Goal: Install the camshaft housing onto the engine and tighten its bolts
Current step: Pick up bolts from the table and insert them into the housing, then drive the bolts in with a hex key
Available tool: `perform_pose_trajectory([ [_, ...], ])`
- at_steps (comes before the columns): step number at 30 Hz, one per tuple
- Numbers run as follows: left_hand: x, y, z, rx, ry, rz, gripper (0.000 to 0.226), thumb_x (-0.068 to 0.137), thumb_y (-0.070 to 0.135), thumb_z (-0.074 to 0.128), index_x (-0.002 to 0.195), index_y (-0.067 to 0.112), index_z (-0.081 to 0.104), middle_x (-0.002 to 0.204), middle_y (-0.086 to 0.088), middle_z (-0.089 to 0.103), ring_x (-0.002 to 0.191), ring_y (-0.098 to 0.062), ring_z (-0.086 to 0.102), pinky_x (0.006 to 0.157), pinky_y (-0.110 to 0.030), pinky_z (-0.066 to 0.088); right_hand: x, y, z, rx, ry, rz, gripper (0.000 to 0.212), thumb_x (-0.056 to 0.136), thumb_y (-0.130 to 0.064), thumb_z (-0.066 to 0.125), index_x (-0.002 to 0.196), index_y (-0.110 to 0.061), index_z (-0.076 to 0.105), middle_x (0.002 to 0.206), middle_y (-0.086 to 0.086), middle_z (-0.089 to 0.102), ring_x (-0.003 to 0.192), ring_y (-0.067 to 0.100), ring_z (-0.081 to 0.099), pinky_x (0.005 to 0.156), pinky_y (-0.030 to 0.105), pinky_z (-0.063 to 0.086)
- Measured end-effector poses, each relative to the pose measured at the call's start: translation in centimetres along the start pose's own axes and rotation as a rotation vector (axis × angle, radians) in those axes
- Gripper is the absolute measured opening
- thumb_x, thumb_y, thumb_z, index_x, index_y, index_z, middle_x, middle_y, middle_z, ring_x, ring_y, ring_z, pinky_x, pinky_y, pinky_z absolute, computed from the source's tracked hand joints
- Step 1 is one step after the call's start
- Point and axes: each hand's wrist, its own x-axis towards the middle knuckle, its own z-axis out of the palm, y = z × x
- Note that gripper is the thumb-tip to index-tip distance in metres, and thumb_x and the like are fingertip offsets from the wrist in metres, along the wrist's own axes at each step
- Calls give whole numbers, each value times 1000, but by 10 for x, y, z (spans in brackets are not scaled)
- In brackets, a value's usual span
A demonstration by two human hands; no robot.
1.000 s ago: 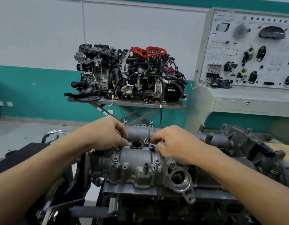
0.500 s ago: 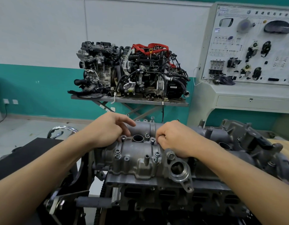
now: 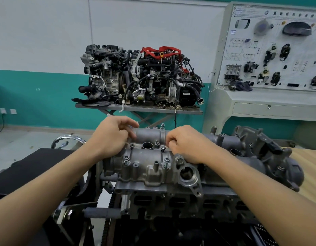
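The left hand [image 3: 112, 137] and right hand [image 3: 187, 144] rest apart, one each side of the round hole [image 3: 147, 145] in the camshaft housing [image 3: 148, 168]. Their fingers are curled, and I cannot tell if they pinch anything. The housing lies sideways on the engine [image 3: 171, 203]. One bolt [image 3: 163, 148] beside the hole is nearer the right hand.

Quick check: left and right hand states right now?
Left hand: fingers curled at the far edge of the housing; grip cannot be told.
Right hand: fingers curled on the housing; grip cannot be told.

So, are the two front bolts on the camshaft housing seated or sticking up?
Sticking up: both front bolts show bare shank between head and camshaft housing.
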Motion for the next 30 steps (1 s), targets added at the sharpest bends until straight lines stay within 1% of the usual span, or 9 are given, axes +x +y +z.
perform_pose_trajectory([
  [3,-12,14,0,192,149,163,39,85,-9,46,97,16,73,75,10,71,53,0,59,48,-7,40,-13,-1,-8,111,140,-33,24,88,-6,51,87,-11,74,83,0,70,79,11,61,76,34,52],
  [5,-21,34,3,218,137,262,35,85,-5,51,94,20,74,78,13,70,68,5,61,56,-4,41,-33,1,-18,203,241,-30,25,91,-4,52,92,-12,75,75,-12,66,68,-2,59,61,16,46],
  [6,-27,47,9,199,115,313,33,86,-3,52,92,22,73,77,14,70,71,4,62,57,-5,42,-48,3,-25,244,291,-31,25,92,-4,53,92,-14,75,70,-14,64,64,-1,59,56,16,45],
  [9,-45,94,43,87,-21,437,28,85,3,56,88,26,72,73,12,71,65,-2,63,56,-10,46,-102,18,-49,308,391,-14,23,91,-6,58,89,-22,73,66,-9,67,60,10,62,56,26,48],
  [16,-125,188,215,-198,-454,656,19,81,9,65,86,26,73,68,9,71,56,-2,57,57,-21,46,-294,73,-83,215,479,332,19,85,-6,67,82,-24,72,67,-11,65,59,2,56,56,14,43],
  [19,-177,225,297,-284,-644,693,19,83,14,68,90,31,70,69,13,69,63,-1,61,60,-18,49,-398,104,-105,94,365,662,16,88,-16,68,84,-32,69,73,-13,66,69,1,60,64,18,47],
  [23,-246,260,393,-218,-963,679,16,88,20,70,103,27,70,81,11,68,68,-4,64,59,-19,48,-523,126,-124,95,59,1128,8,93,-29,65,98,-27,71,79,-10,72,70,0,67,58,12,46],
  [27,-302,267,451,-128,-1141,684,16,89,26,71,104,20,73,88,8,67,88,-12,66,74,-25,51,-610,126,-109,2,-34,1371,12,92,-36,66,96,-28,73,78,-12,73,68,3,68,65,25,54],
  [30,-329,269,470,-93,-1192,709,16,90,32,70,102,23,74,87,12,66,86,-4,63,68,-16,46,-637,121,-96,22,13,1445,14,91,-39,66,95,-27,73,80,-13,71,76,3,66,71,28,52],
])
